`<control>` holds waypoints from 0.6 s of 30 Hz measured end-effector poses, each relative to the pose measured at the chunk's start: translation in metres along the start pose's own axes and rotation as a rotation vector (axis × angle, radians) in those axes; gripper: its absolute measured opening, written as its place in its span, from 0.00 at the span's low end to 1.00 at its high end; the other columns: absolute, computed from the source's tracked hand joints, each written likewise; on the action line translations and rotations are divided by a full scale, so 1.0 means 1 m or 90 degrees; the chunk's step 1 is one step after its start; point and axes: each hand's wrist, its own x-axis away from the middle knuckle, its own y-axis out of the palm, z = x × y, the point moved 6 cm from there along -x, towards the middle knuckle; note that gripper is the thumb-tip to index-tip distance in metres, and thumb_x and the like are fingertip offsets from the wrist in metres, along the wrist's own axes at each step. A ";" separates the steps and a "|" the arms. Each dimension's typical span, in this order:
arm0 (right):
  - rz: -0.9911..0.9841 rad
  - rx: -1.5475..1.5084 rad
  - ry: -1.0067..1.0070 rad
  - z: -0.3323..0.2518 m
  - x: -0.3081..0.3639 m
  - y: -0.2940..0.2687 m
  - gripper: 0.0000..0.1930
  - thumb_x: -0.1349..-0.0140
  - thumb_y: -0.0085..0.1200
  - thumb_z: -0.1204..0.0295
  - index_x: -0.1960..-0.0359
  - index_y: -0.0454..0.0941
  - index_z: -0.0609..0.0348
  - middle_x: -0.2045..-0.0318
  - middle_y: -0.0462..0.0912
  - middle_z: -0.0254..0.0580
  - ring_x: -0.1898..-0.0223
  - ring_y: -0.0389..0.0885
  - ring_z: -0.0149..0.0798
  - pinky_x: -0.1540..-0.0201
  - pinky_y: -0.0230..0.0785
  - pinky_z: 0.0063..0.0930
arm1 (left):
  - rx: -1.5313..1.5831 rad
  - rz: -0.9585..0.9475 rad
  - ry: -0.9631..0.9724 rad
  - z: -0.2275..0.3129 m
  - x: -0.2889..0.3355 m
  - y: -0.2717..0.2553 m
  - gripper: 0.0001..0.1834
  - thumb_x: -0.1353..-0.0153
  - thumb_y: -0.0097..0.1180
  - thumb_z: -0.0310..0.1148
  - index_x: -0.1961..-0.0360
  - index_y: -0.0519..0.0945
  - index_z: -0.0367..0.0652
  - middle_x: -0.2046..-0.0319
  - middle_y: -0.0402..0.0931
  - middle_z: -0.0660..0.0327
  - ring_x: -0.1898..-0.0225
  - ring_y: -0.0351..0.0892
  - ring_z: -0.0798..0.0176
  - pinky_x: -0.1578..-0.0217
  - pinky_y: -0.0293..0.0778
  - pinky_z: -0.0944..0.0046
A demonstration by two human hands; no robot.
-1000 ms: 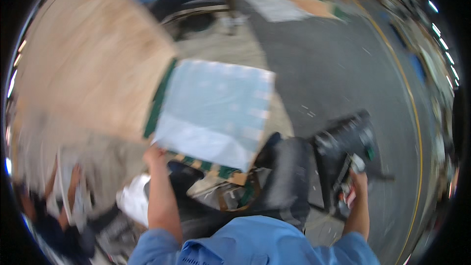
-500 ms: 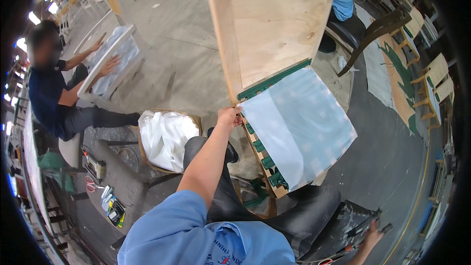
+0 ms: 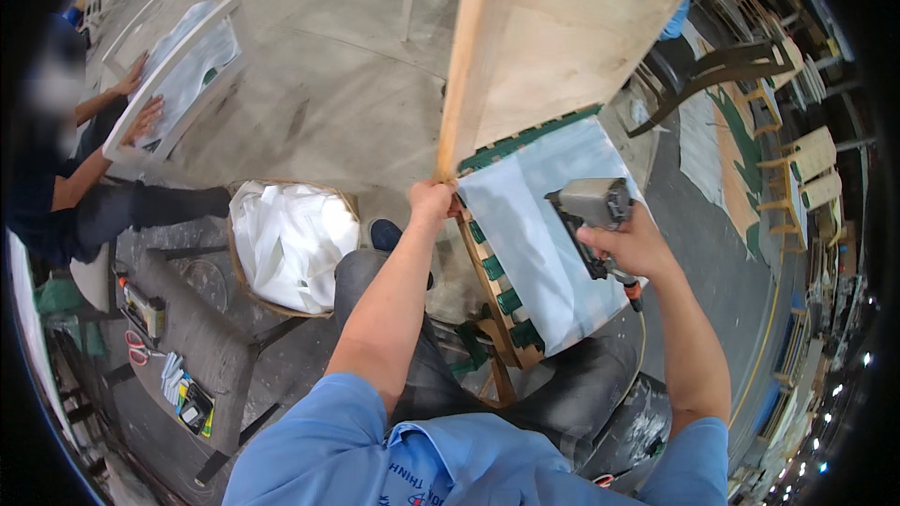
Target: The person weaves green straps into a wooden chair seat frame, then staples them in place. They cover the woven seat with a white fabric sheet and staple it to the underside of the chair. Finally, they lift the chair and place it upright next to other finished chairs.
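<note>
A pale, slightly see-through fabric sheet (image 3: 511,225) lies over an upturned seat frame in front of me. Green webbing strips (image 3: 509,301) wrap around the frame's wooden edge, and a tall plywood panel (image 3: 562,37) rises behind. At the sheet's far left corner my left hand (image 3: 434,200) is closed, pinching the fabric against the frame. My right hand (image 3: 626,242) grips a grey staple gun (image 3: 592,206) with an orange hose fitting. The gun is above the sheet's right half, its nose pointing toward the far left. Whether it touches the fabric, I cannot tell.
A box of white cloth (image 3: 295,244) stands left of my knee. On a grey upholstered piece (image 3: 202,337) lie scissors (image 3: 138,347) and small tools. At far left a co-worker's hands (image 3: 145,117) touch a white chair frame (image 3: 178,75). A dark curved chair leg (image 3: 722,66) stands at right.
My right hand has come up from the lower right with the staple gun and is now above the sheet. My left hand stays at the fabric corner. The view has shifted slightly.
</note>
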 end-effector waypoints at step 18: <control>-0.229 0.169 -0.007 -0.022 -0.151 0.130 0.16 0.41 0.70 0.73 0.55 0.80 0.66 0.68 0.84 0.35 0.74 0.78 0.29 0.71 0.73 0.27 | -0.019 -0.055 -0.029 0.009 -0.005 -0.021 0.11 0.37 0.67 0.30 0.58 0.85 0.33 0.69 0.85 0.57 0.77 0.83 0.65 0.74 0.76 0.65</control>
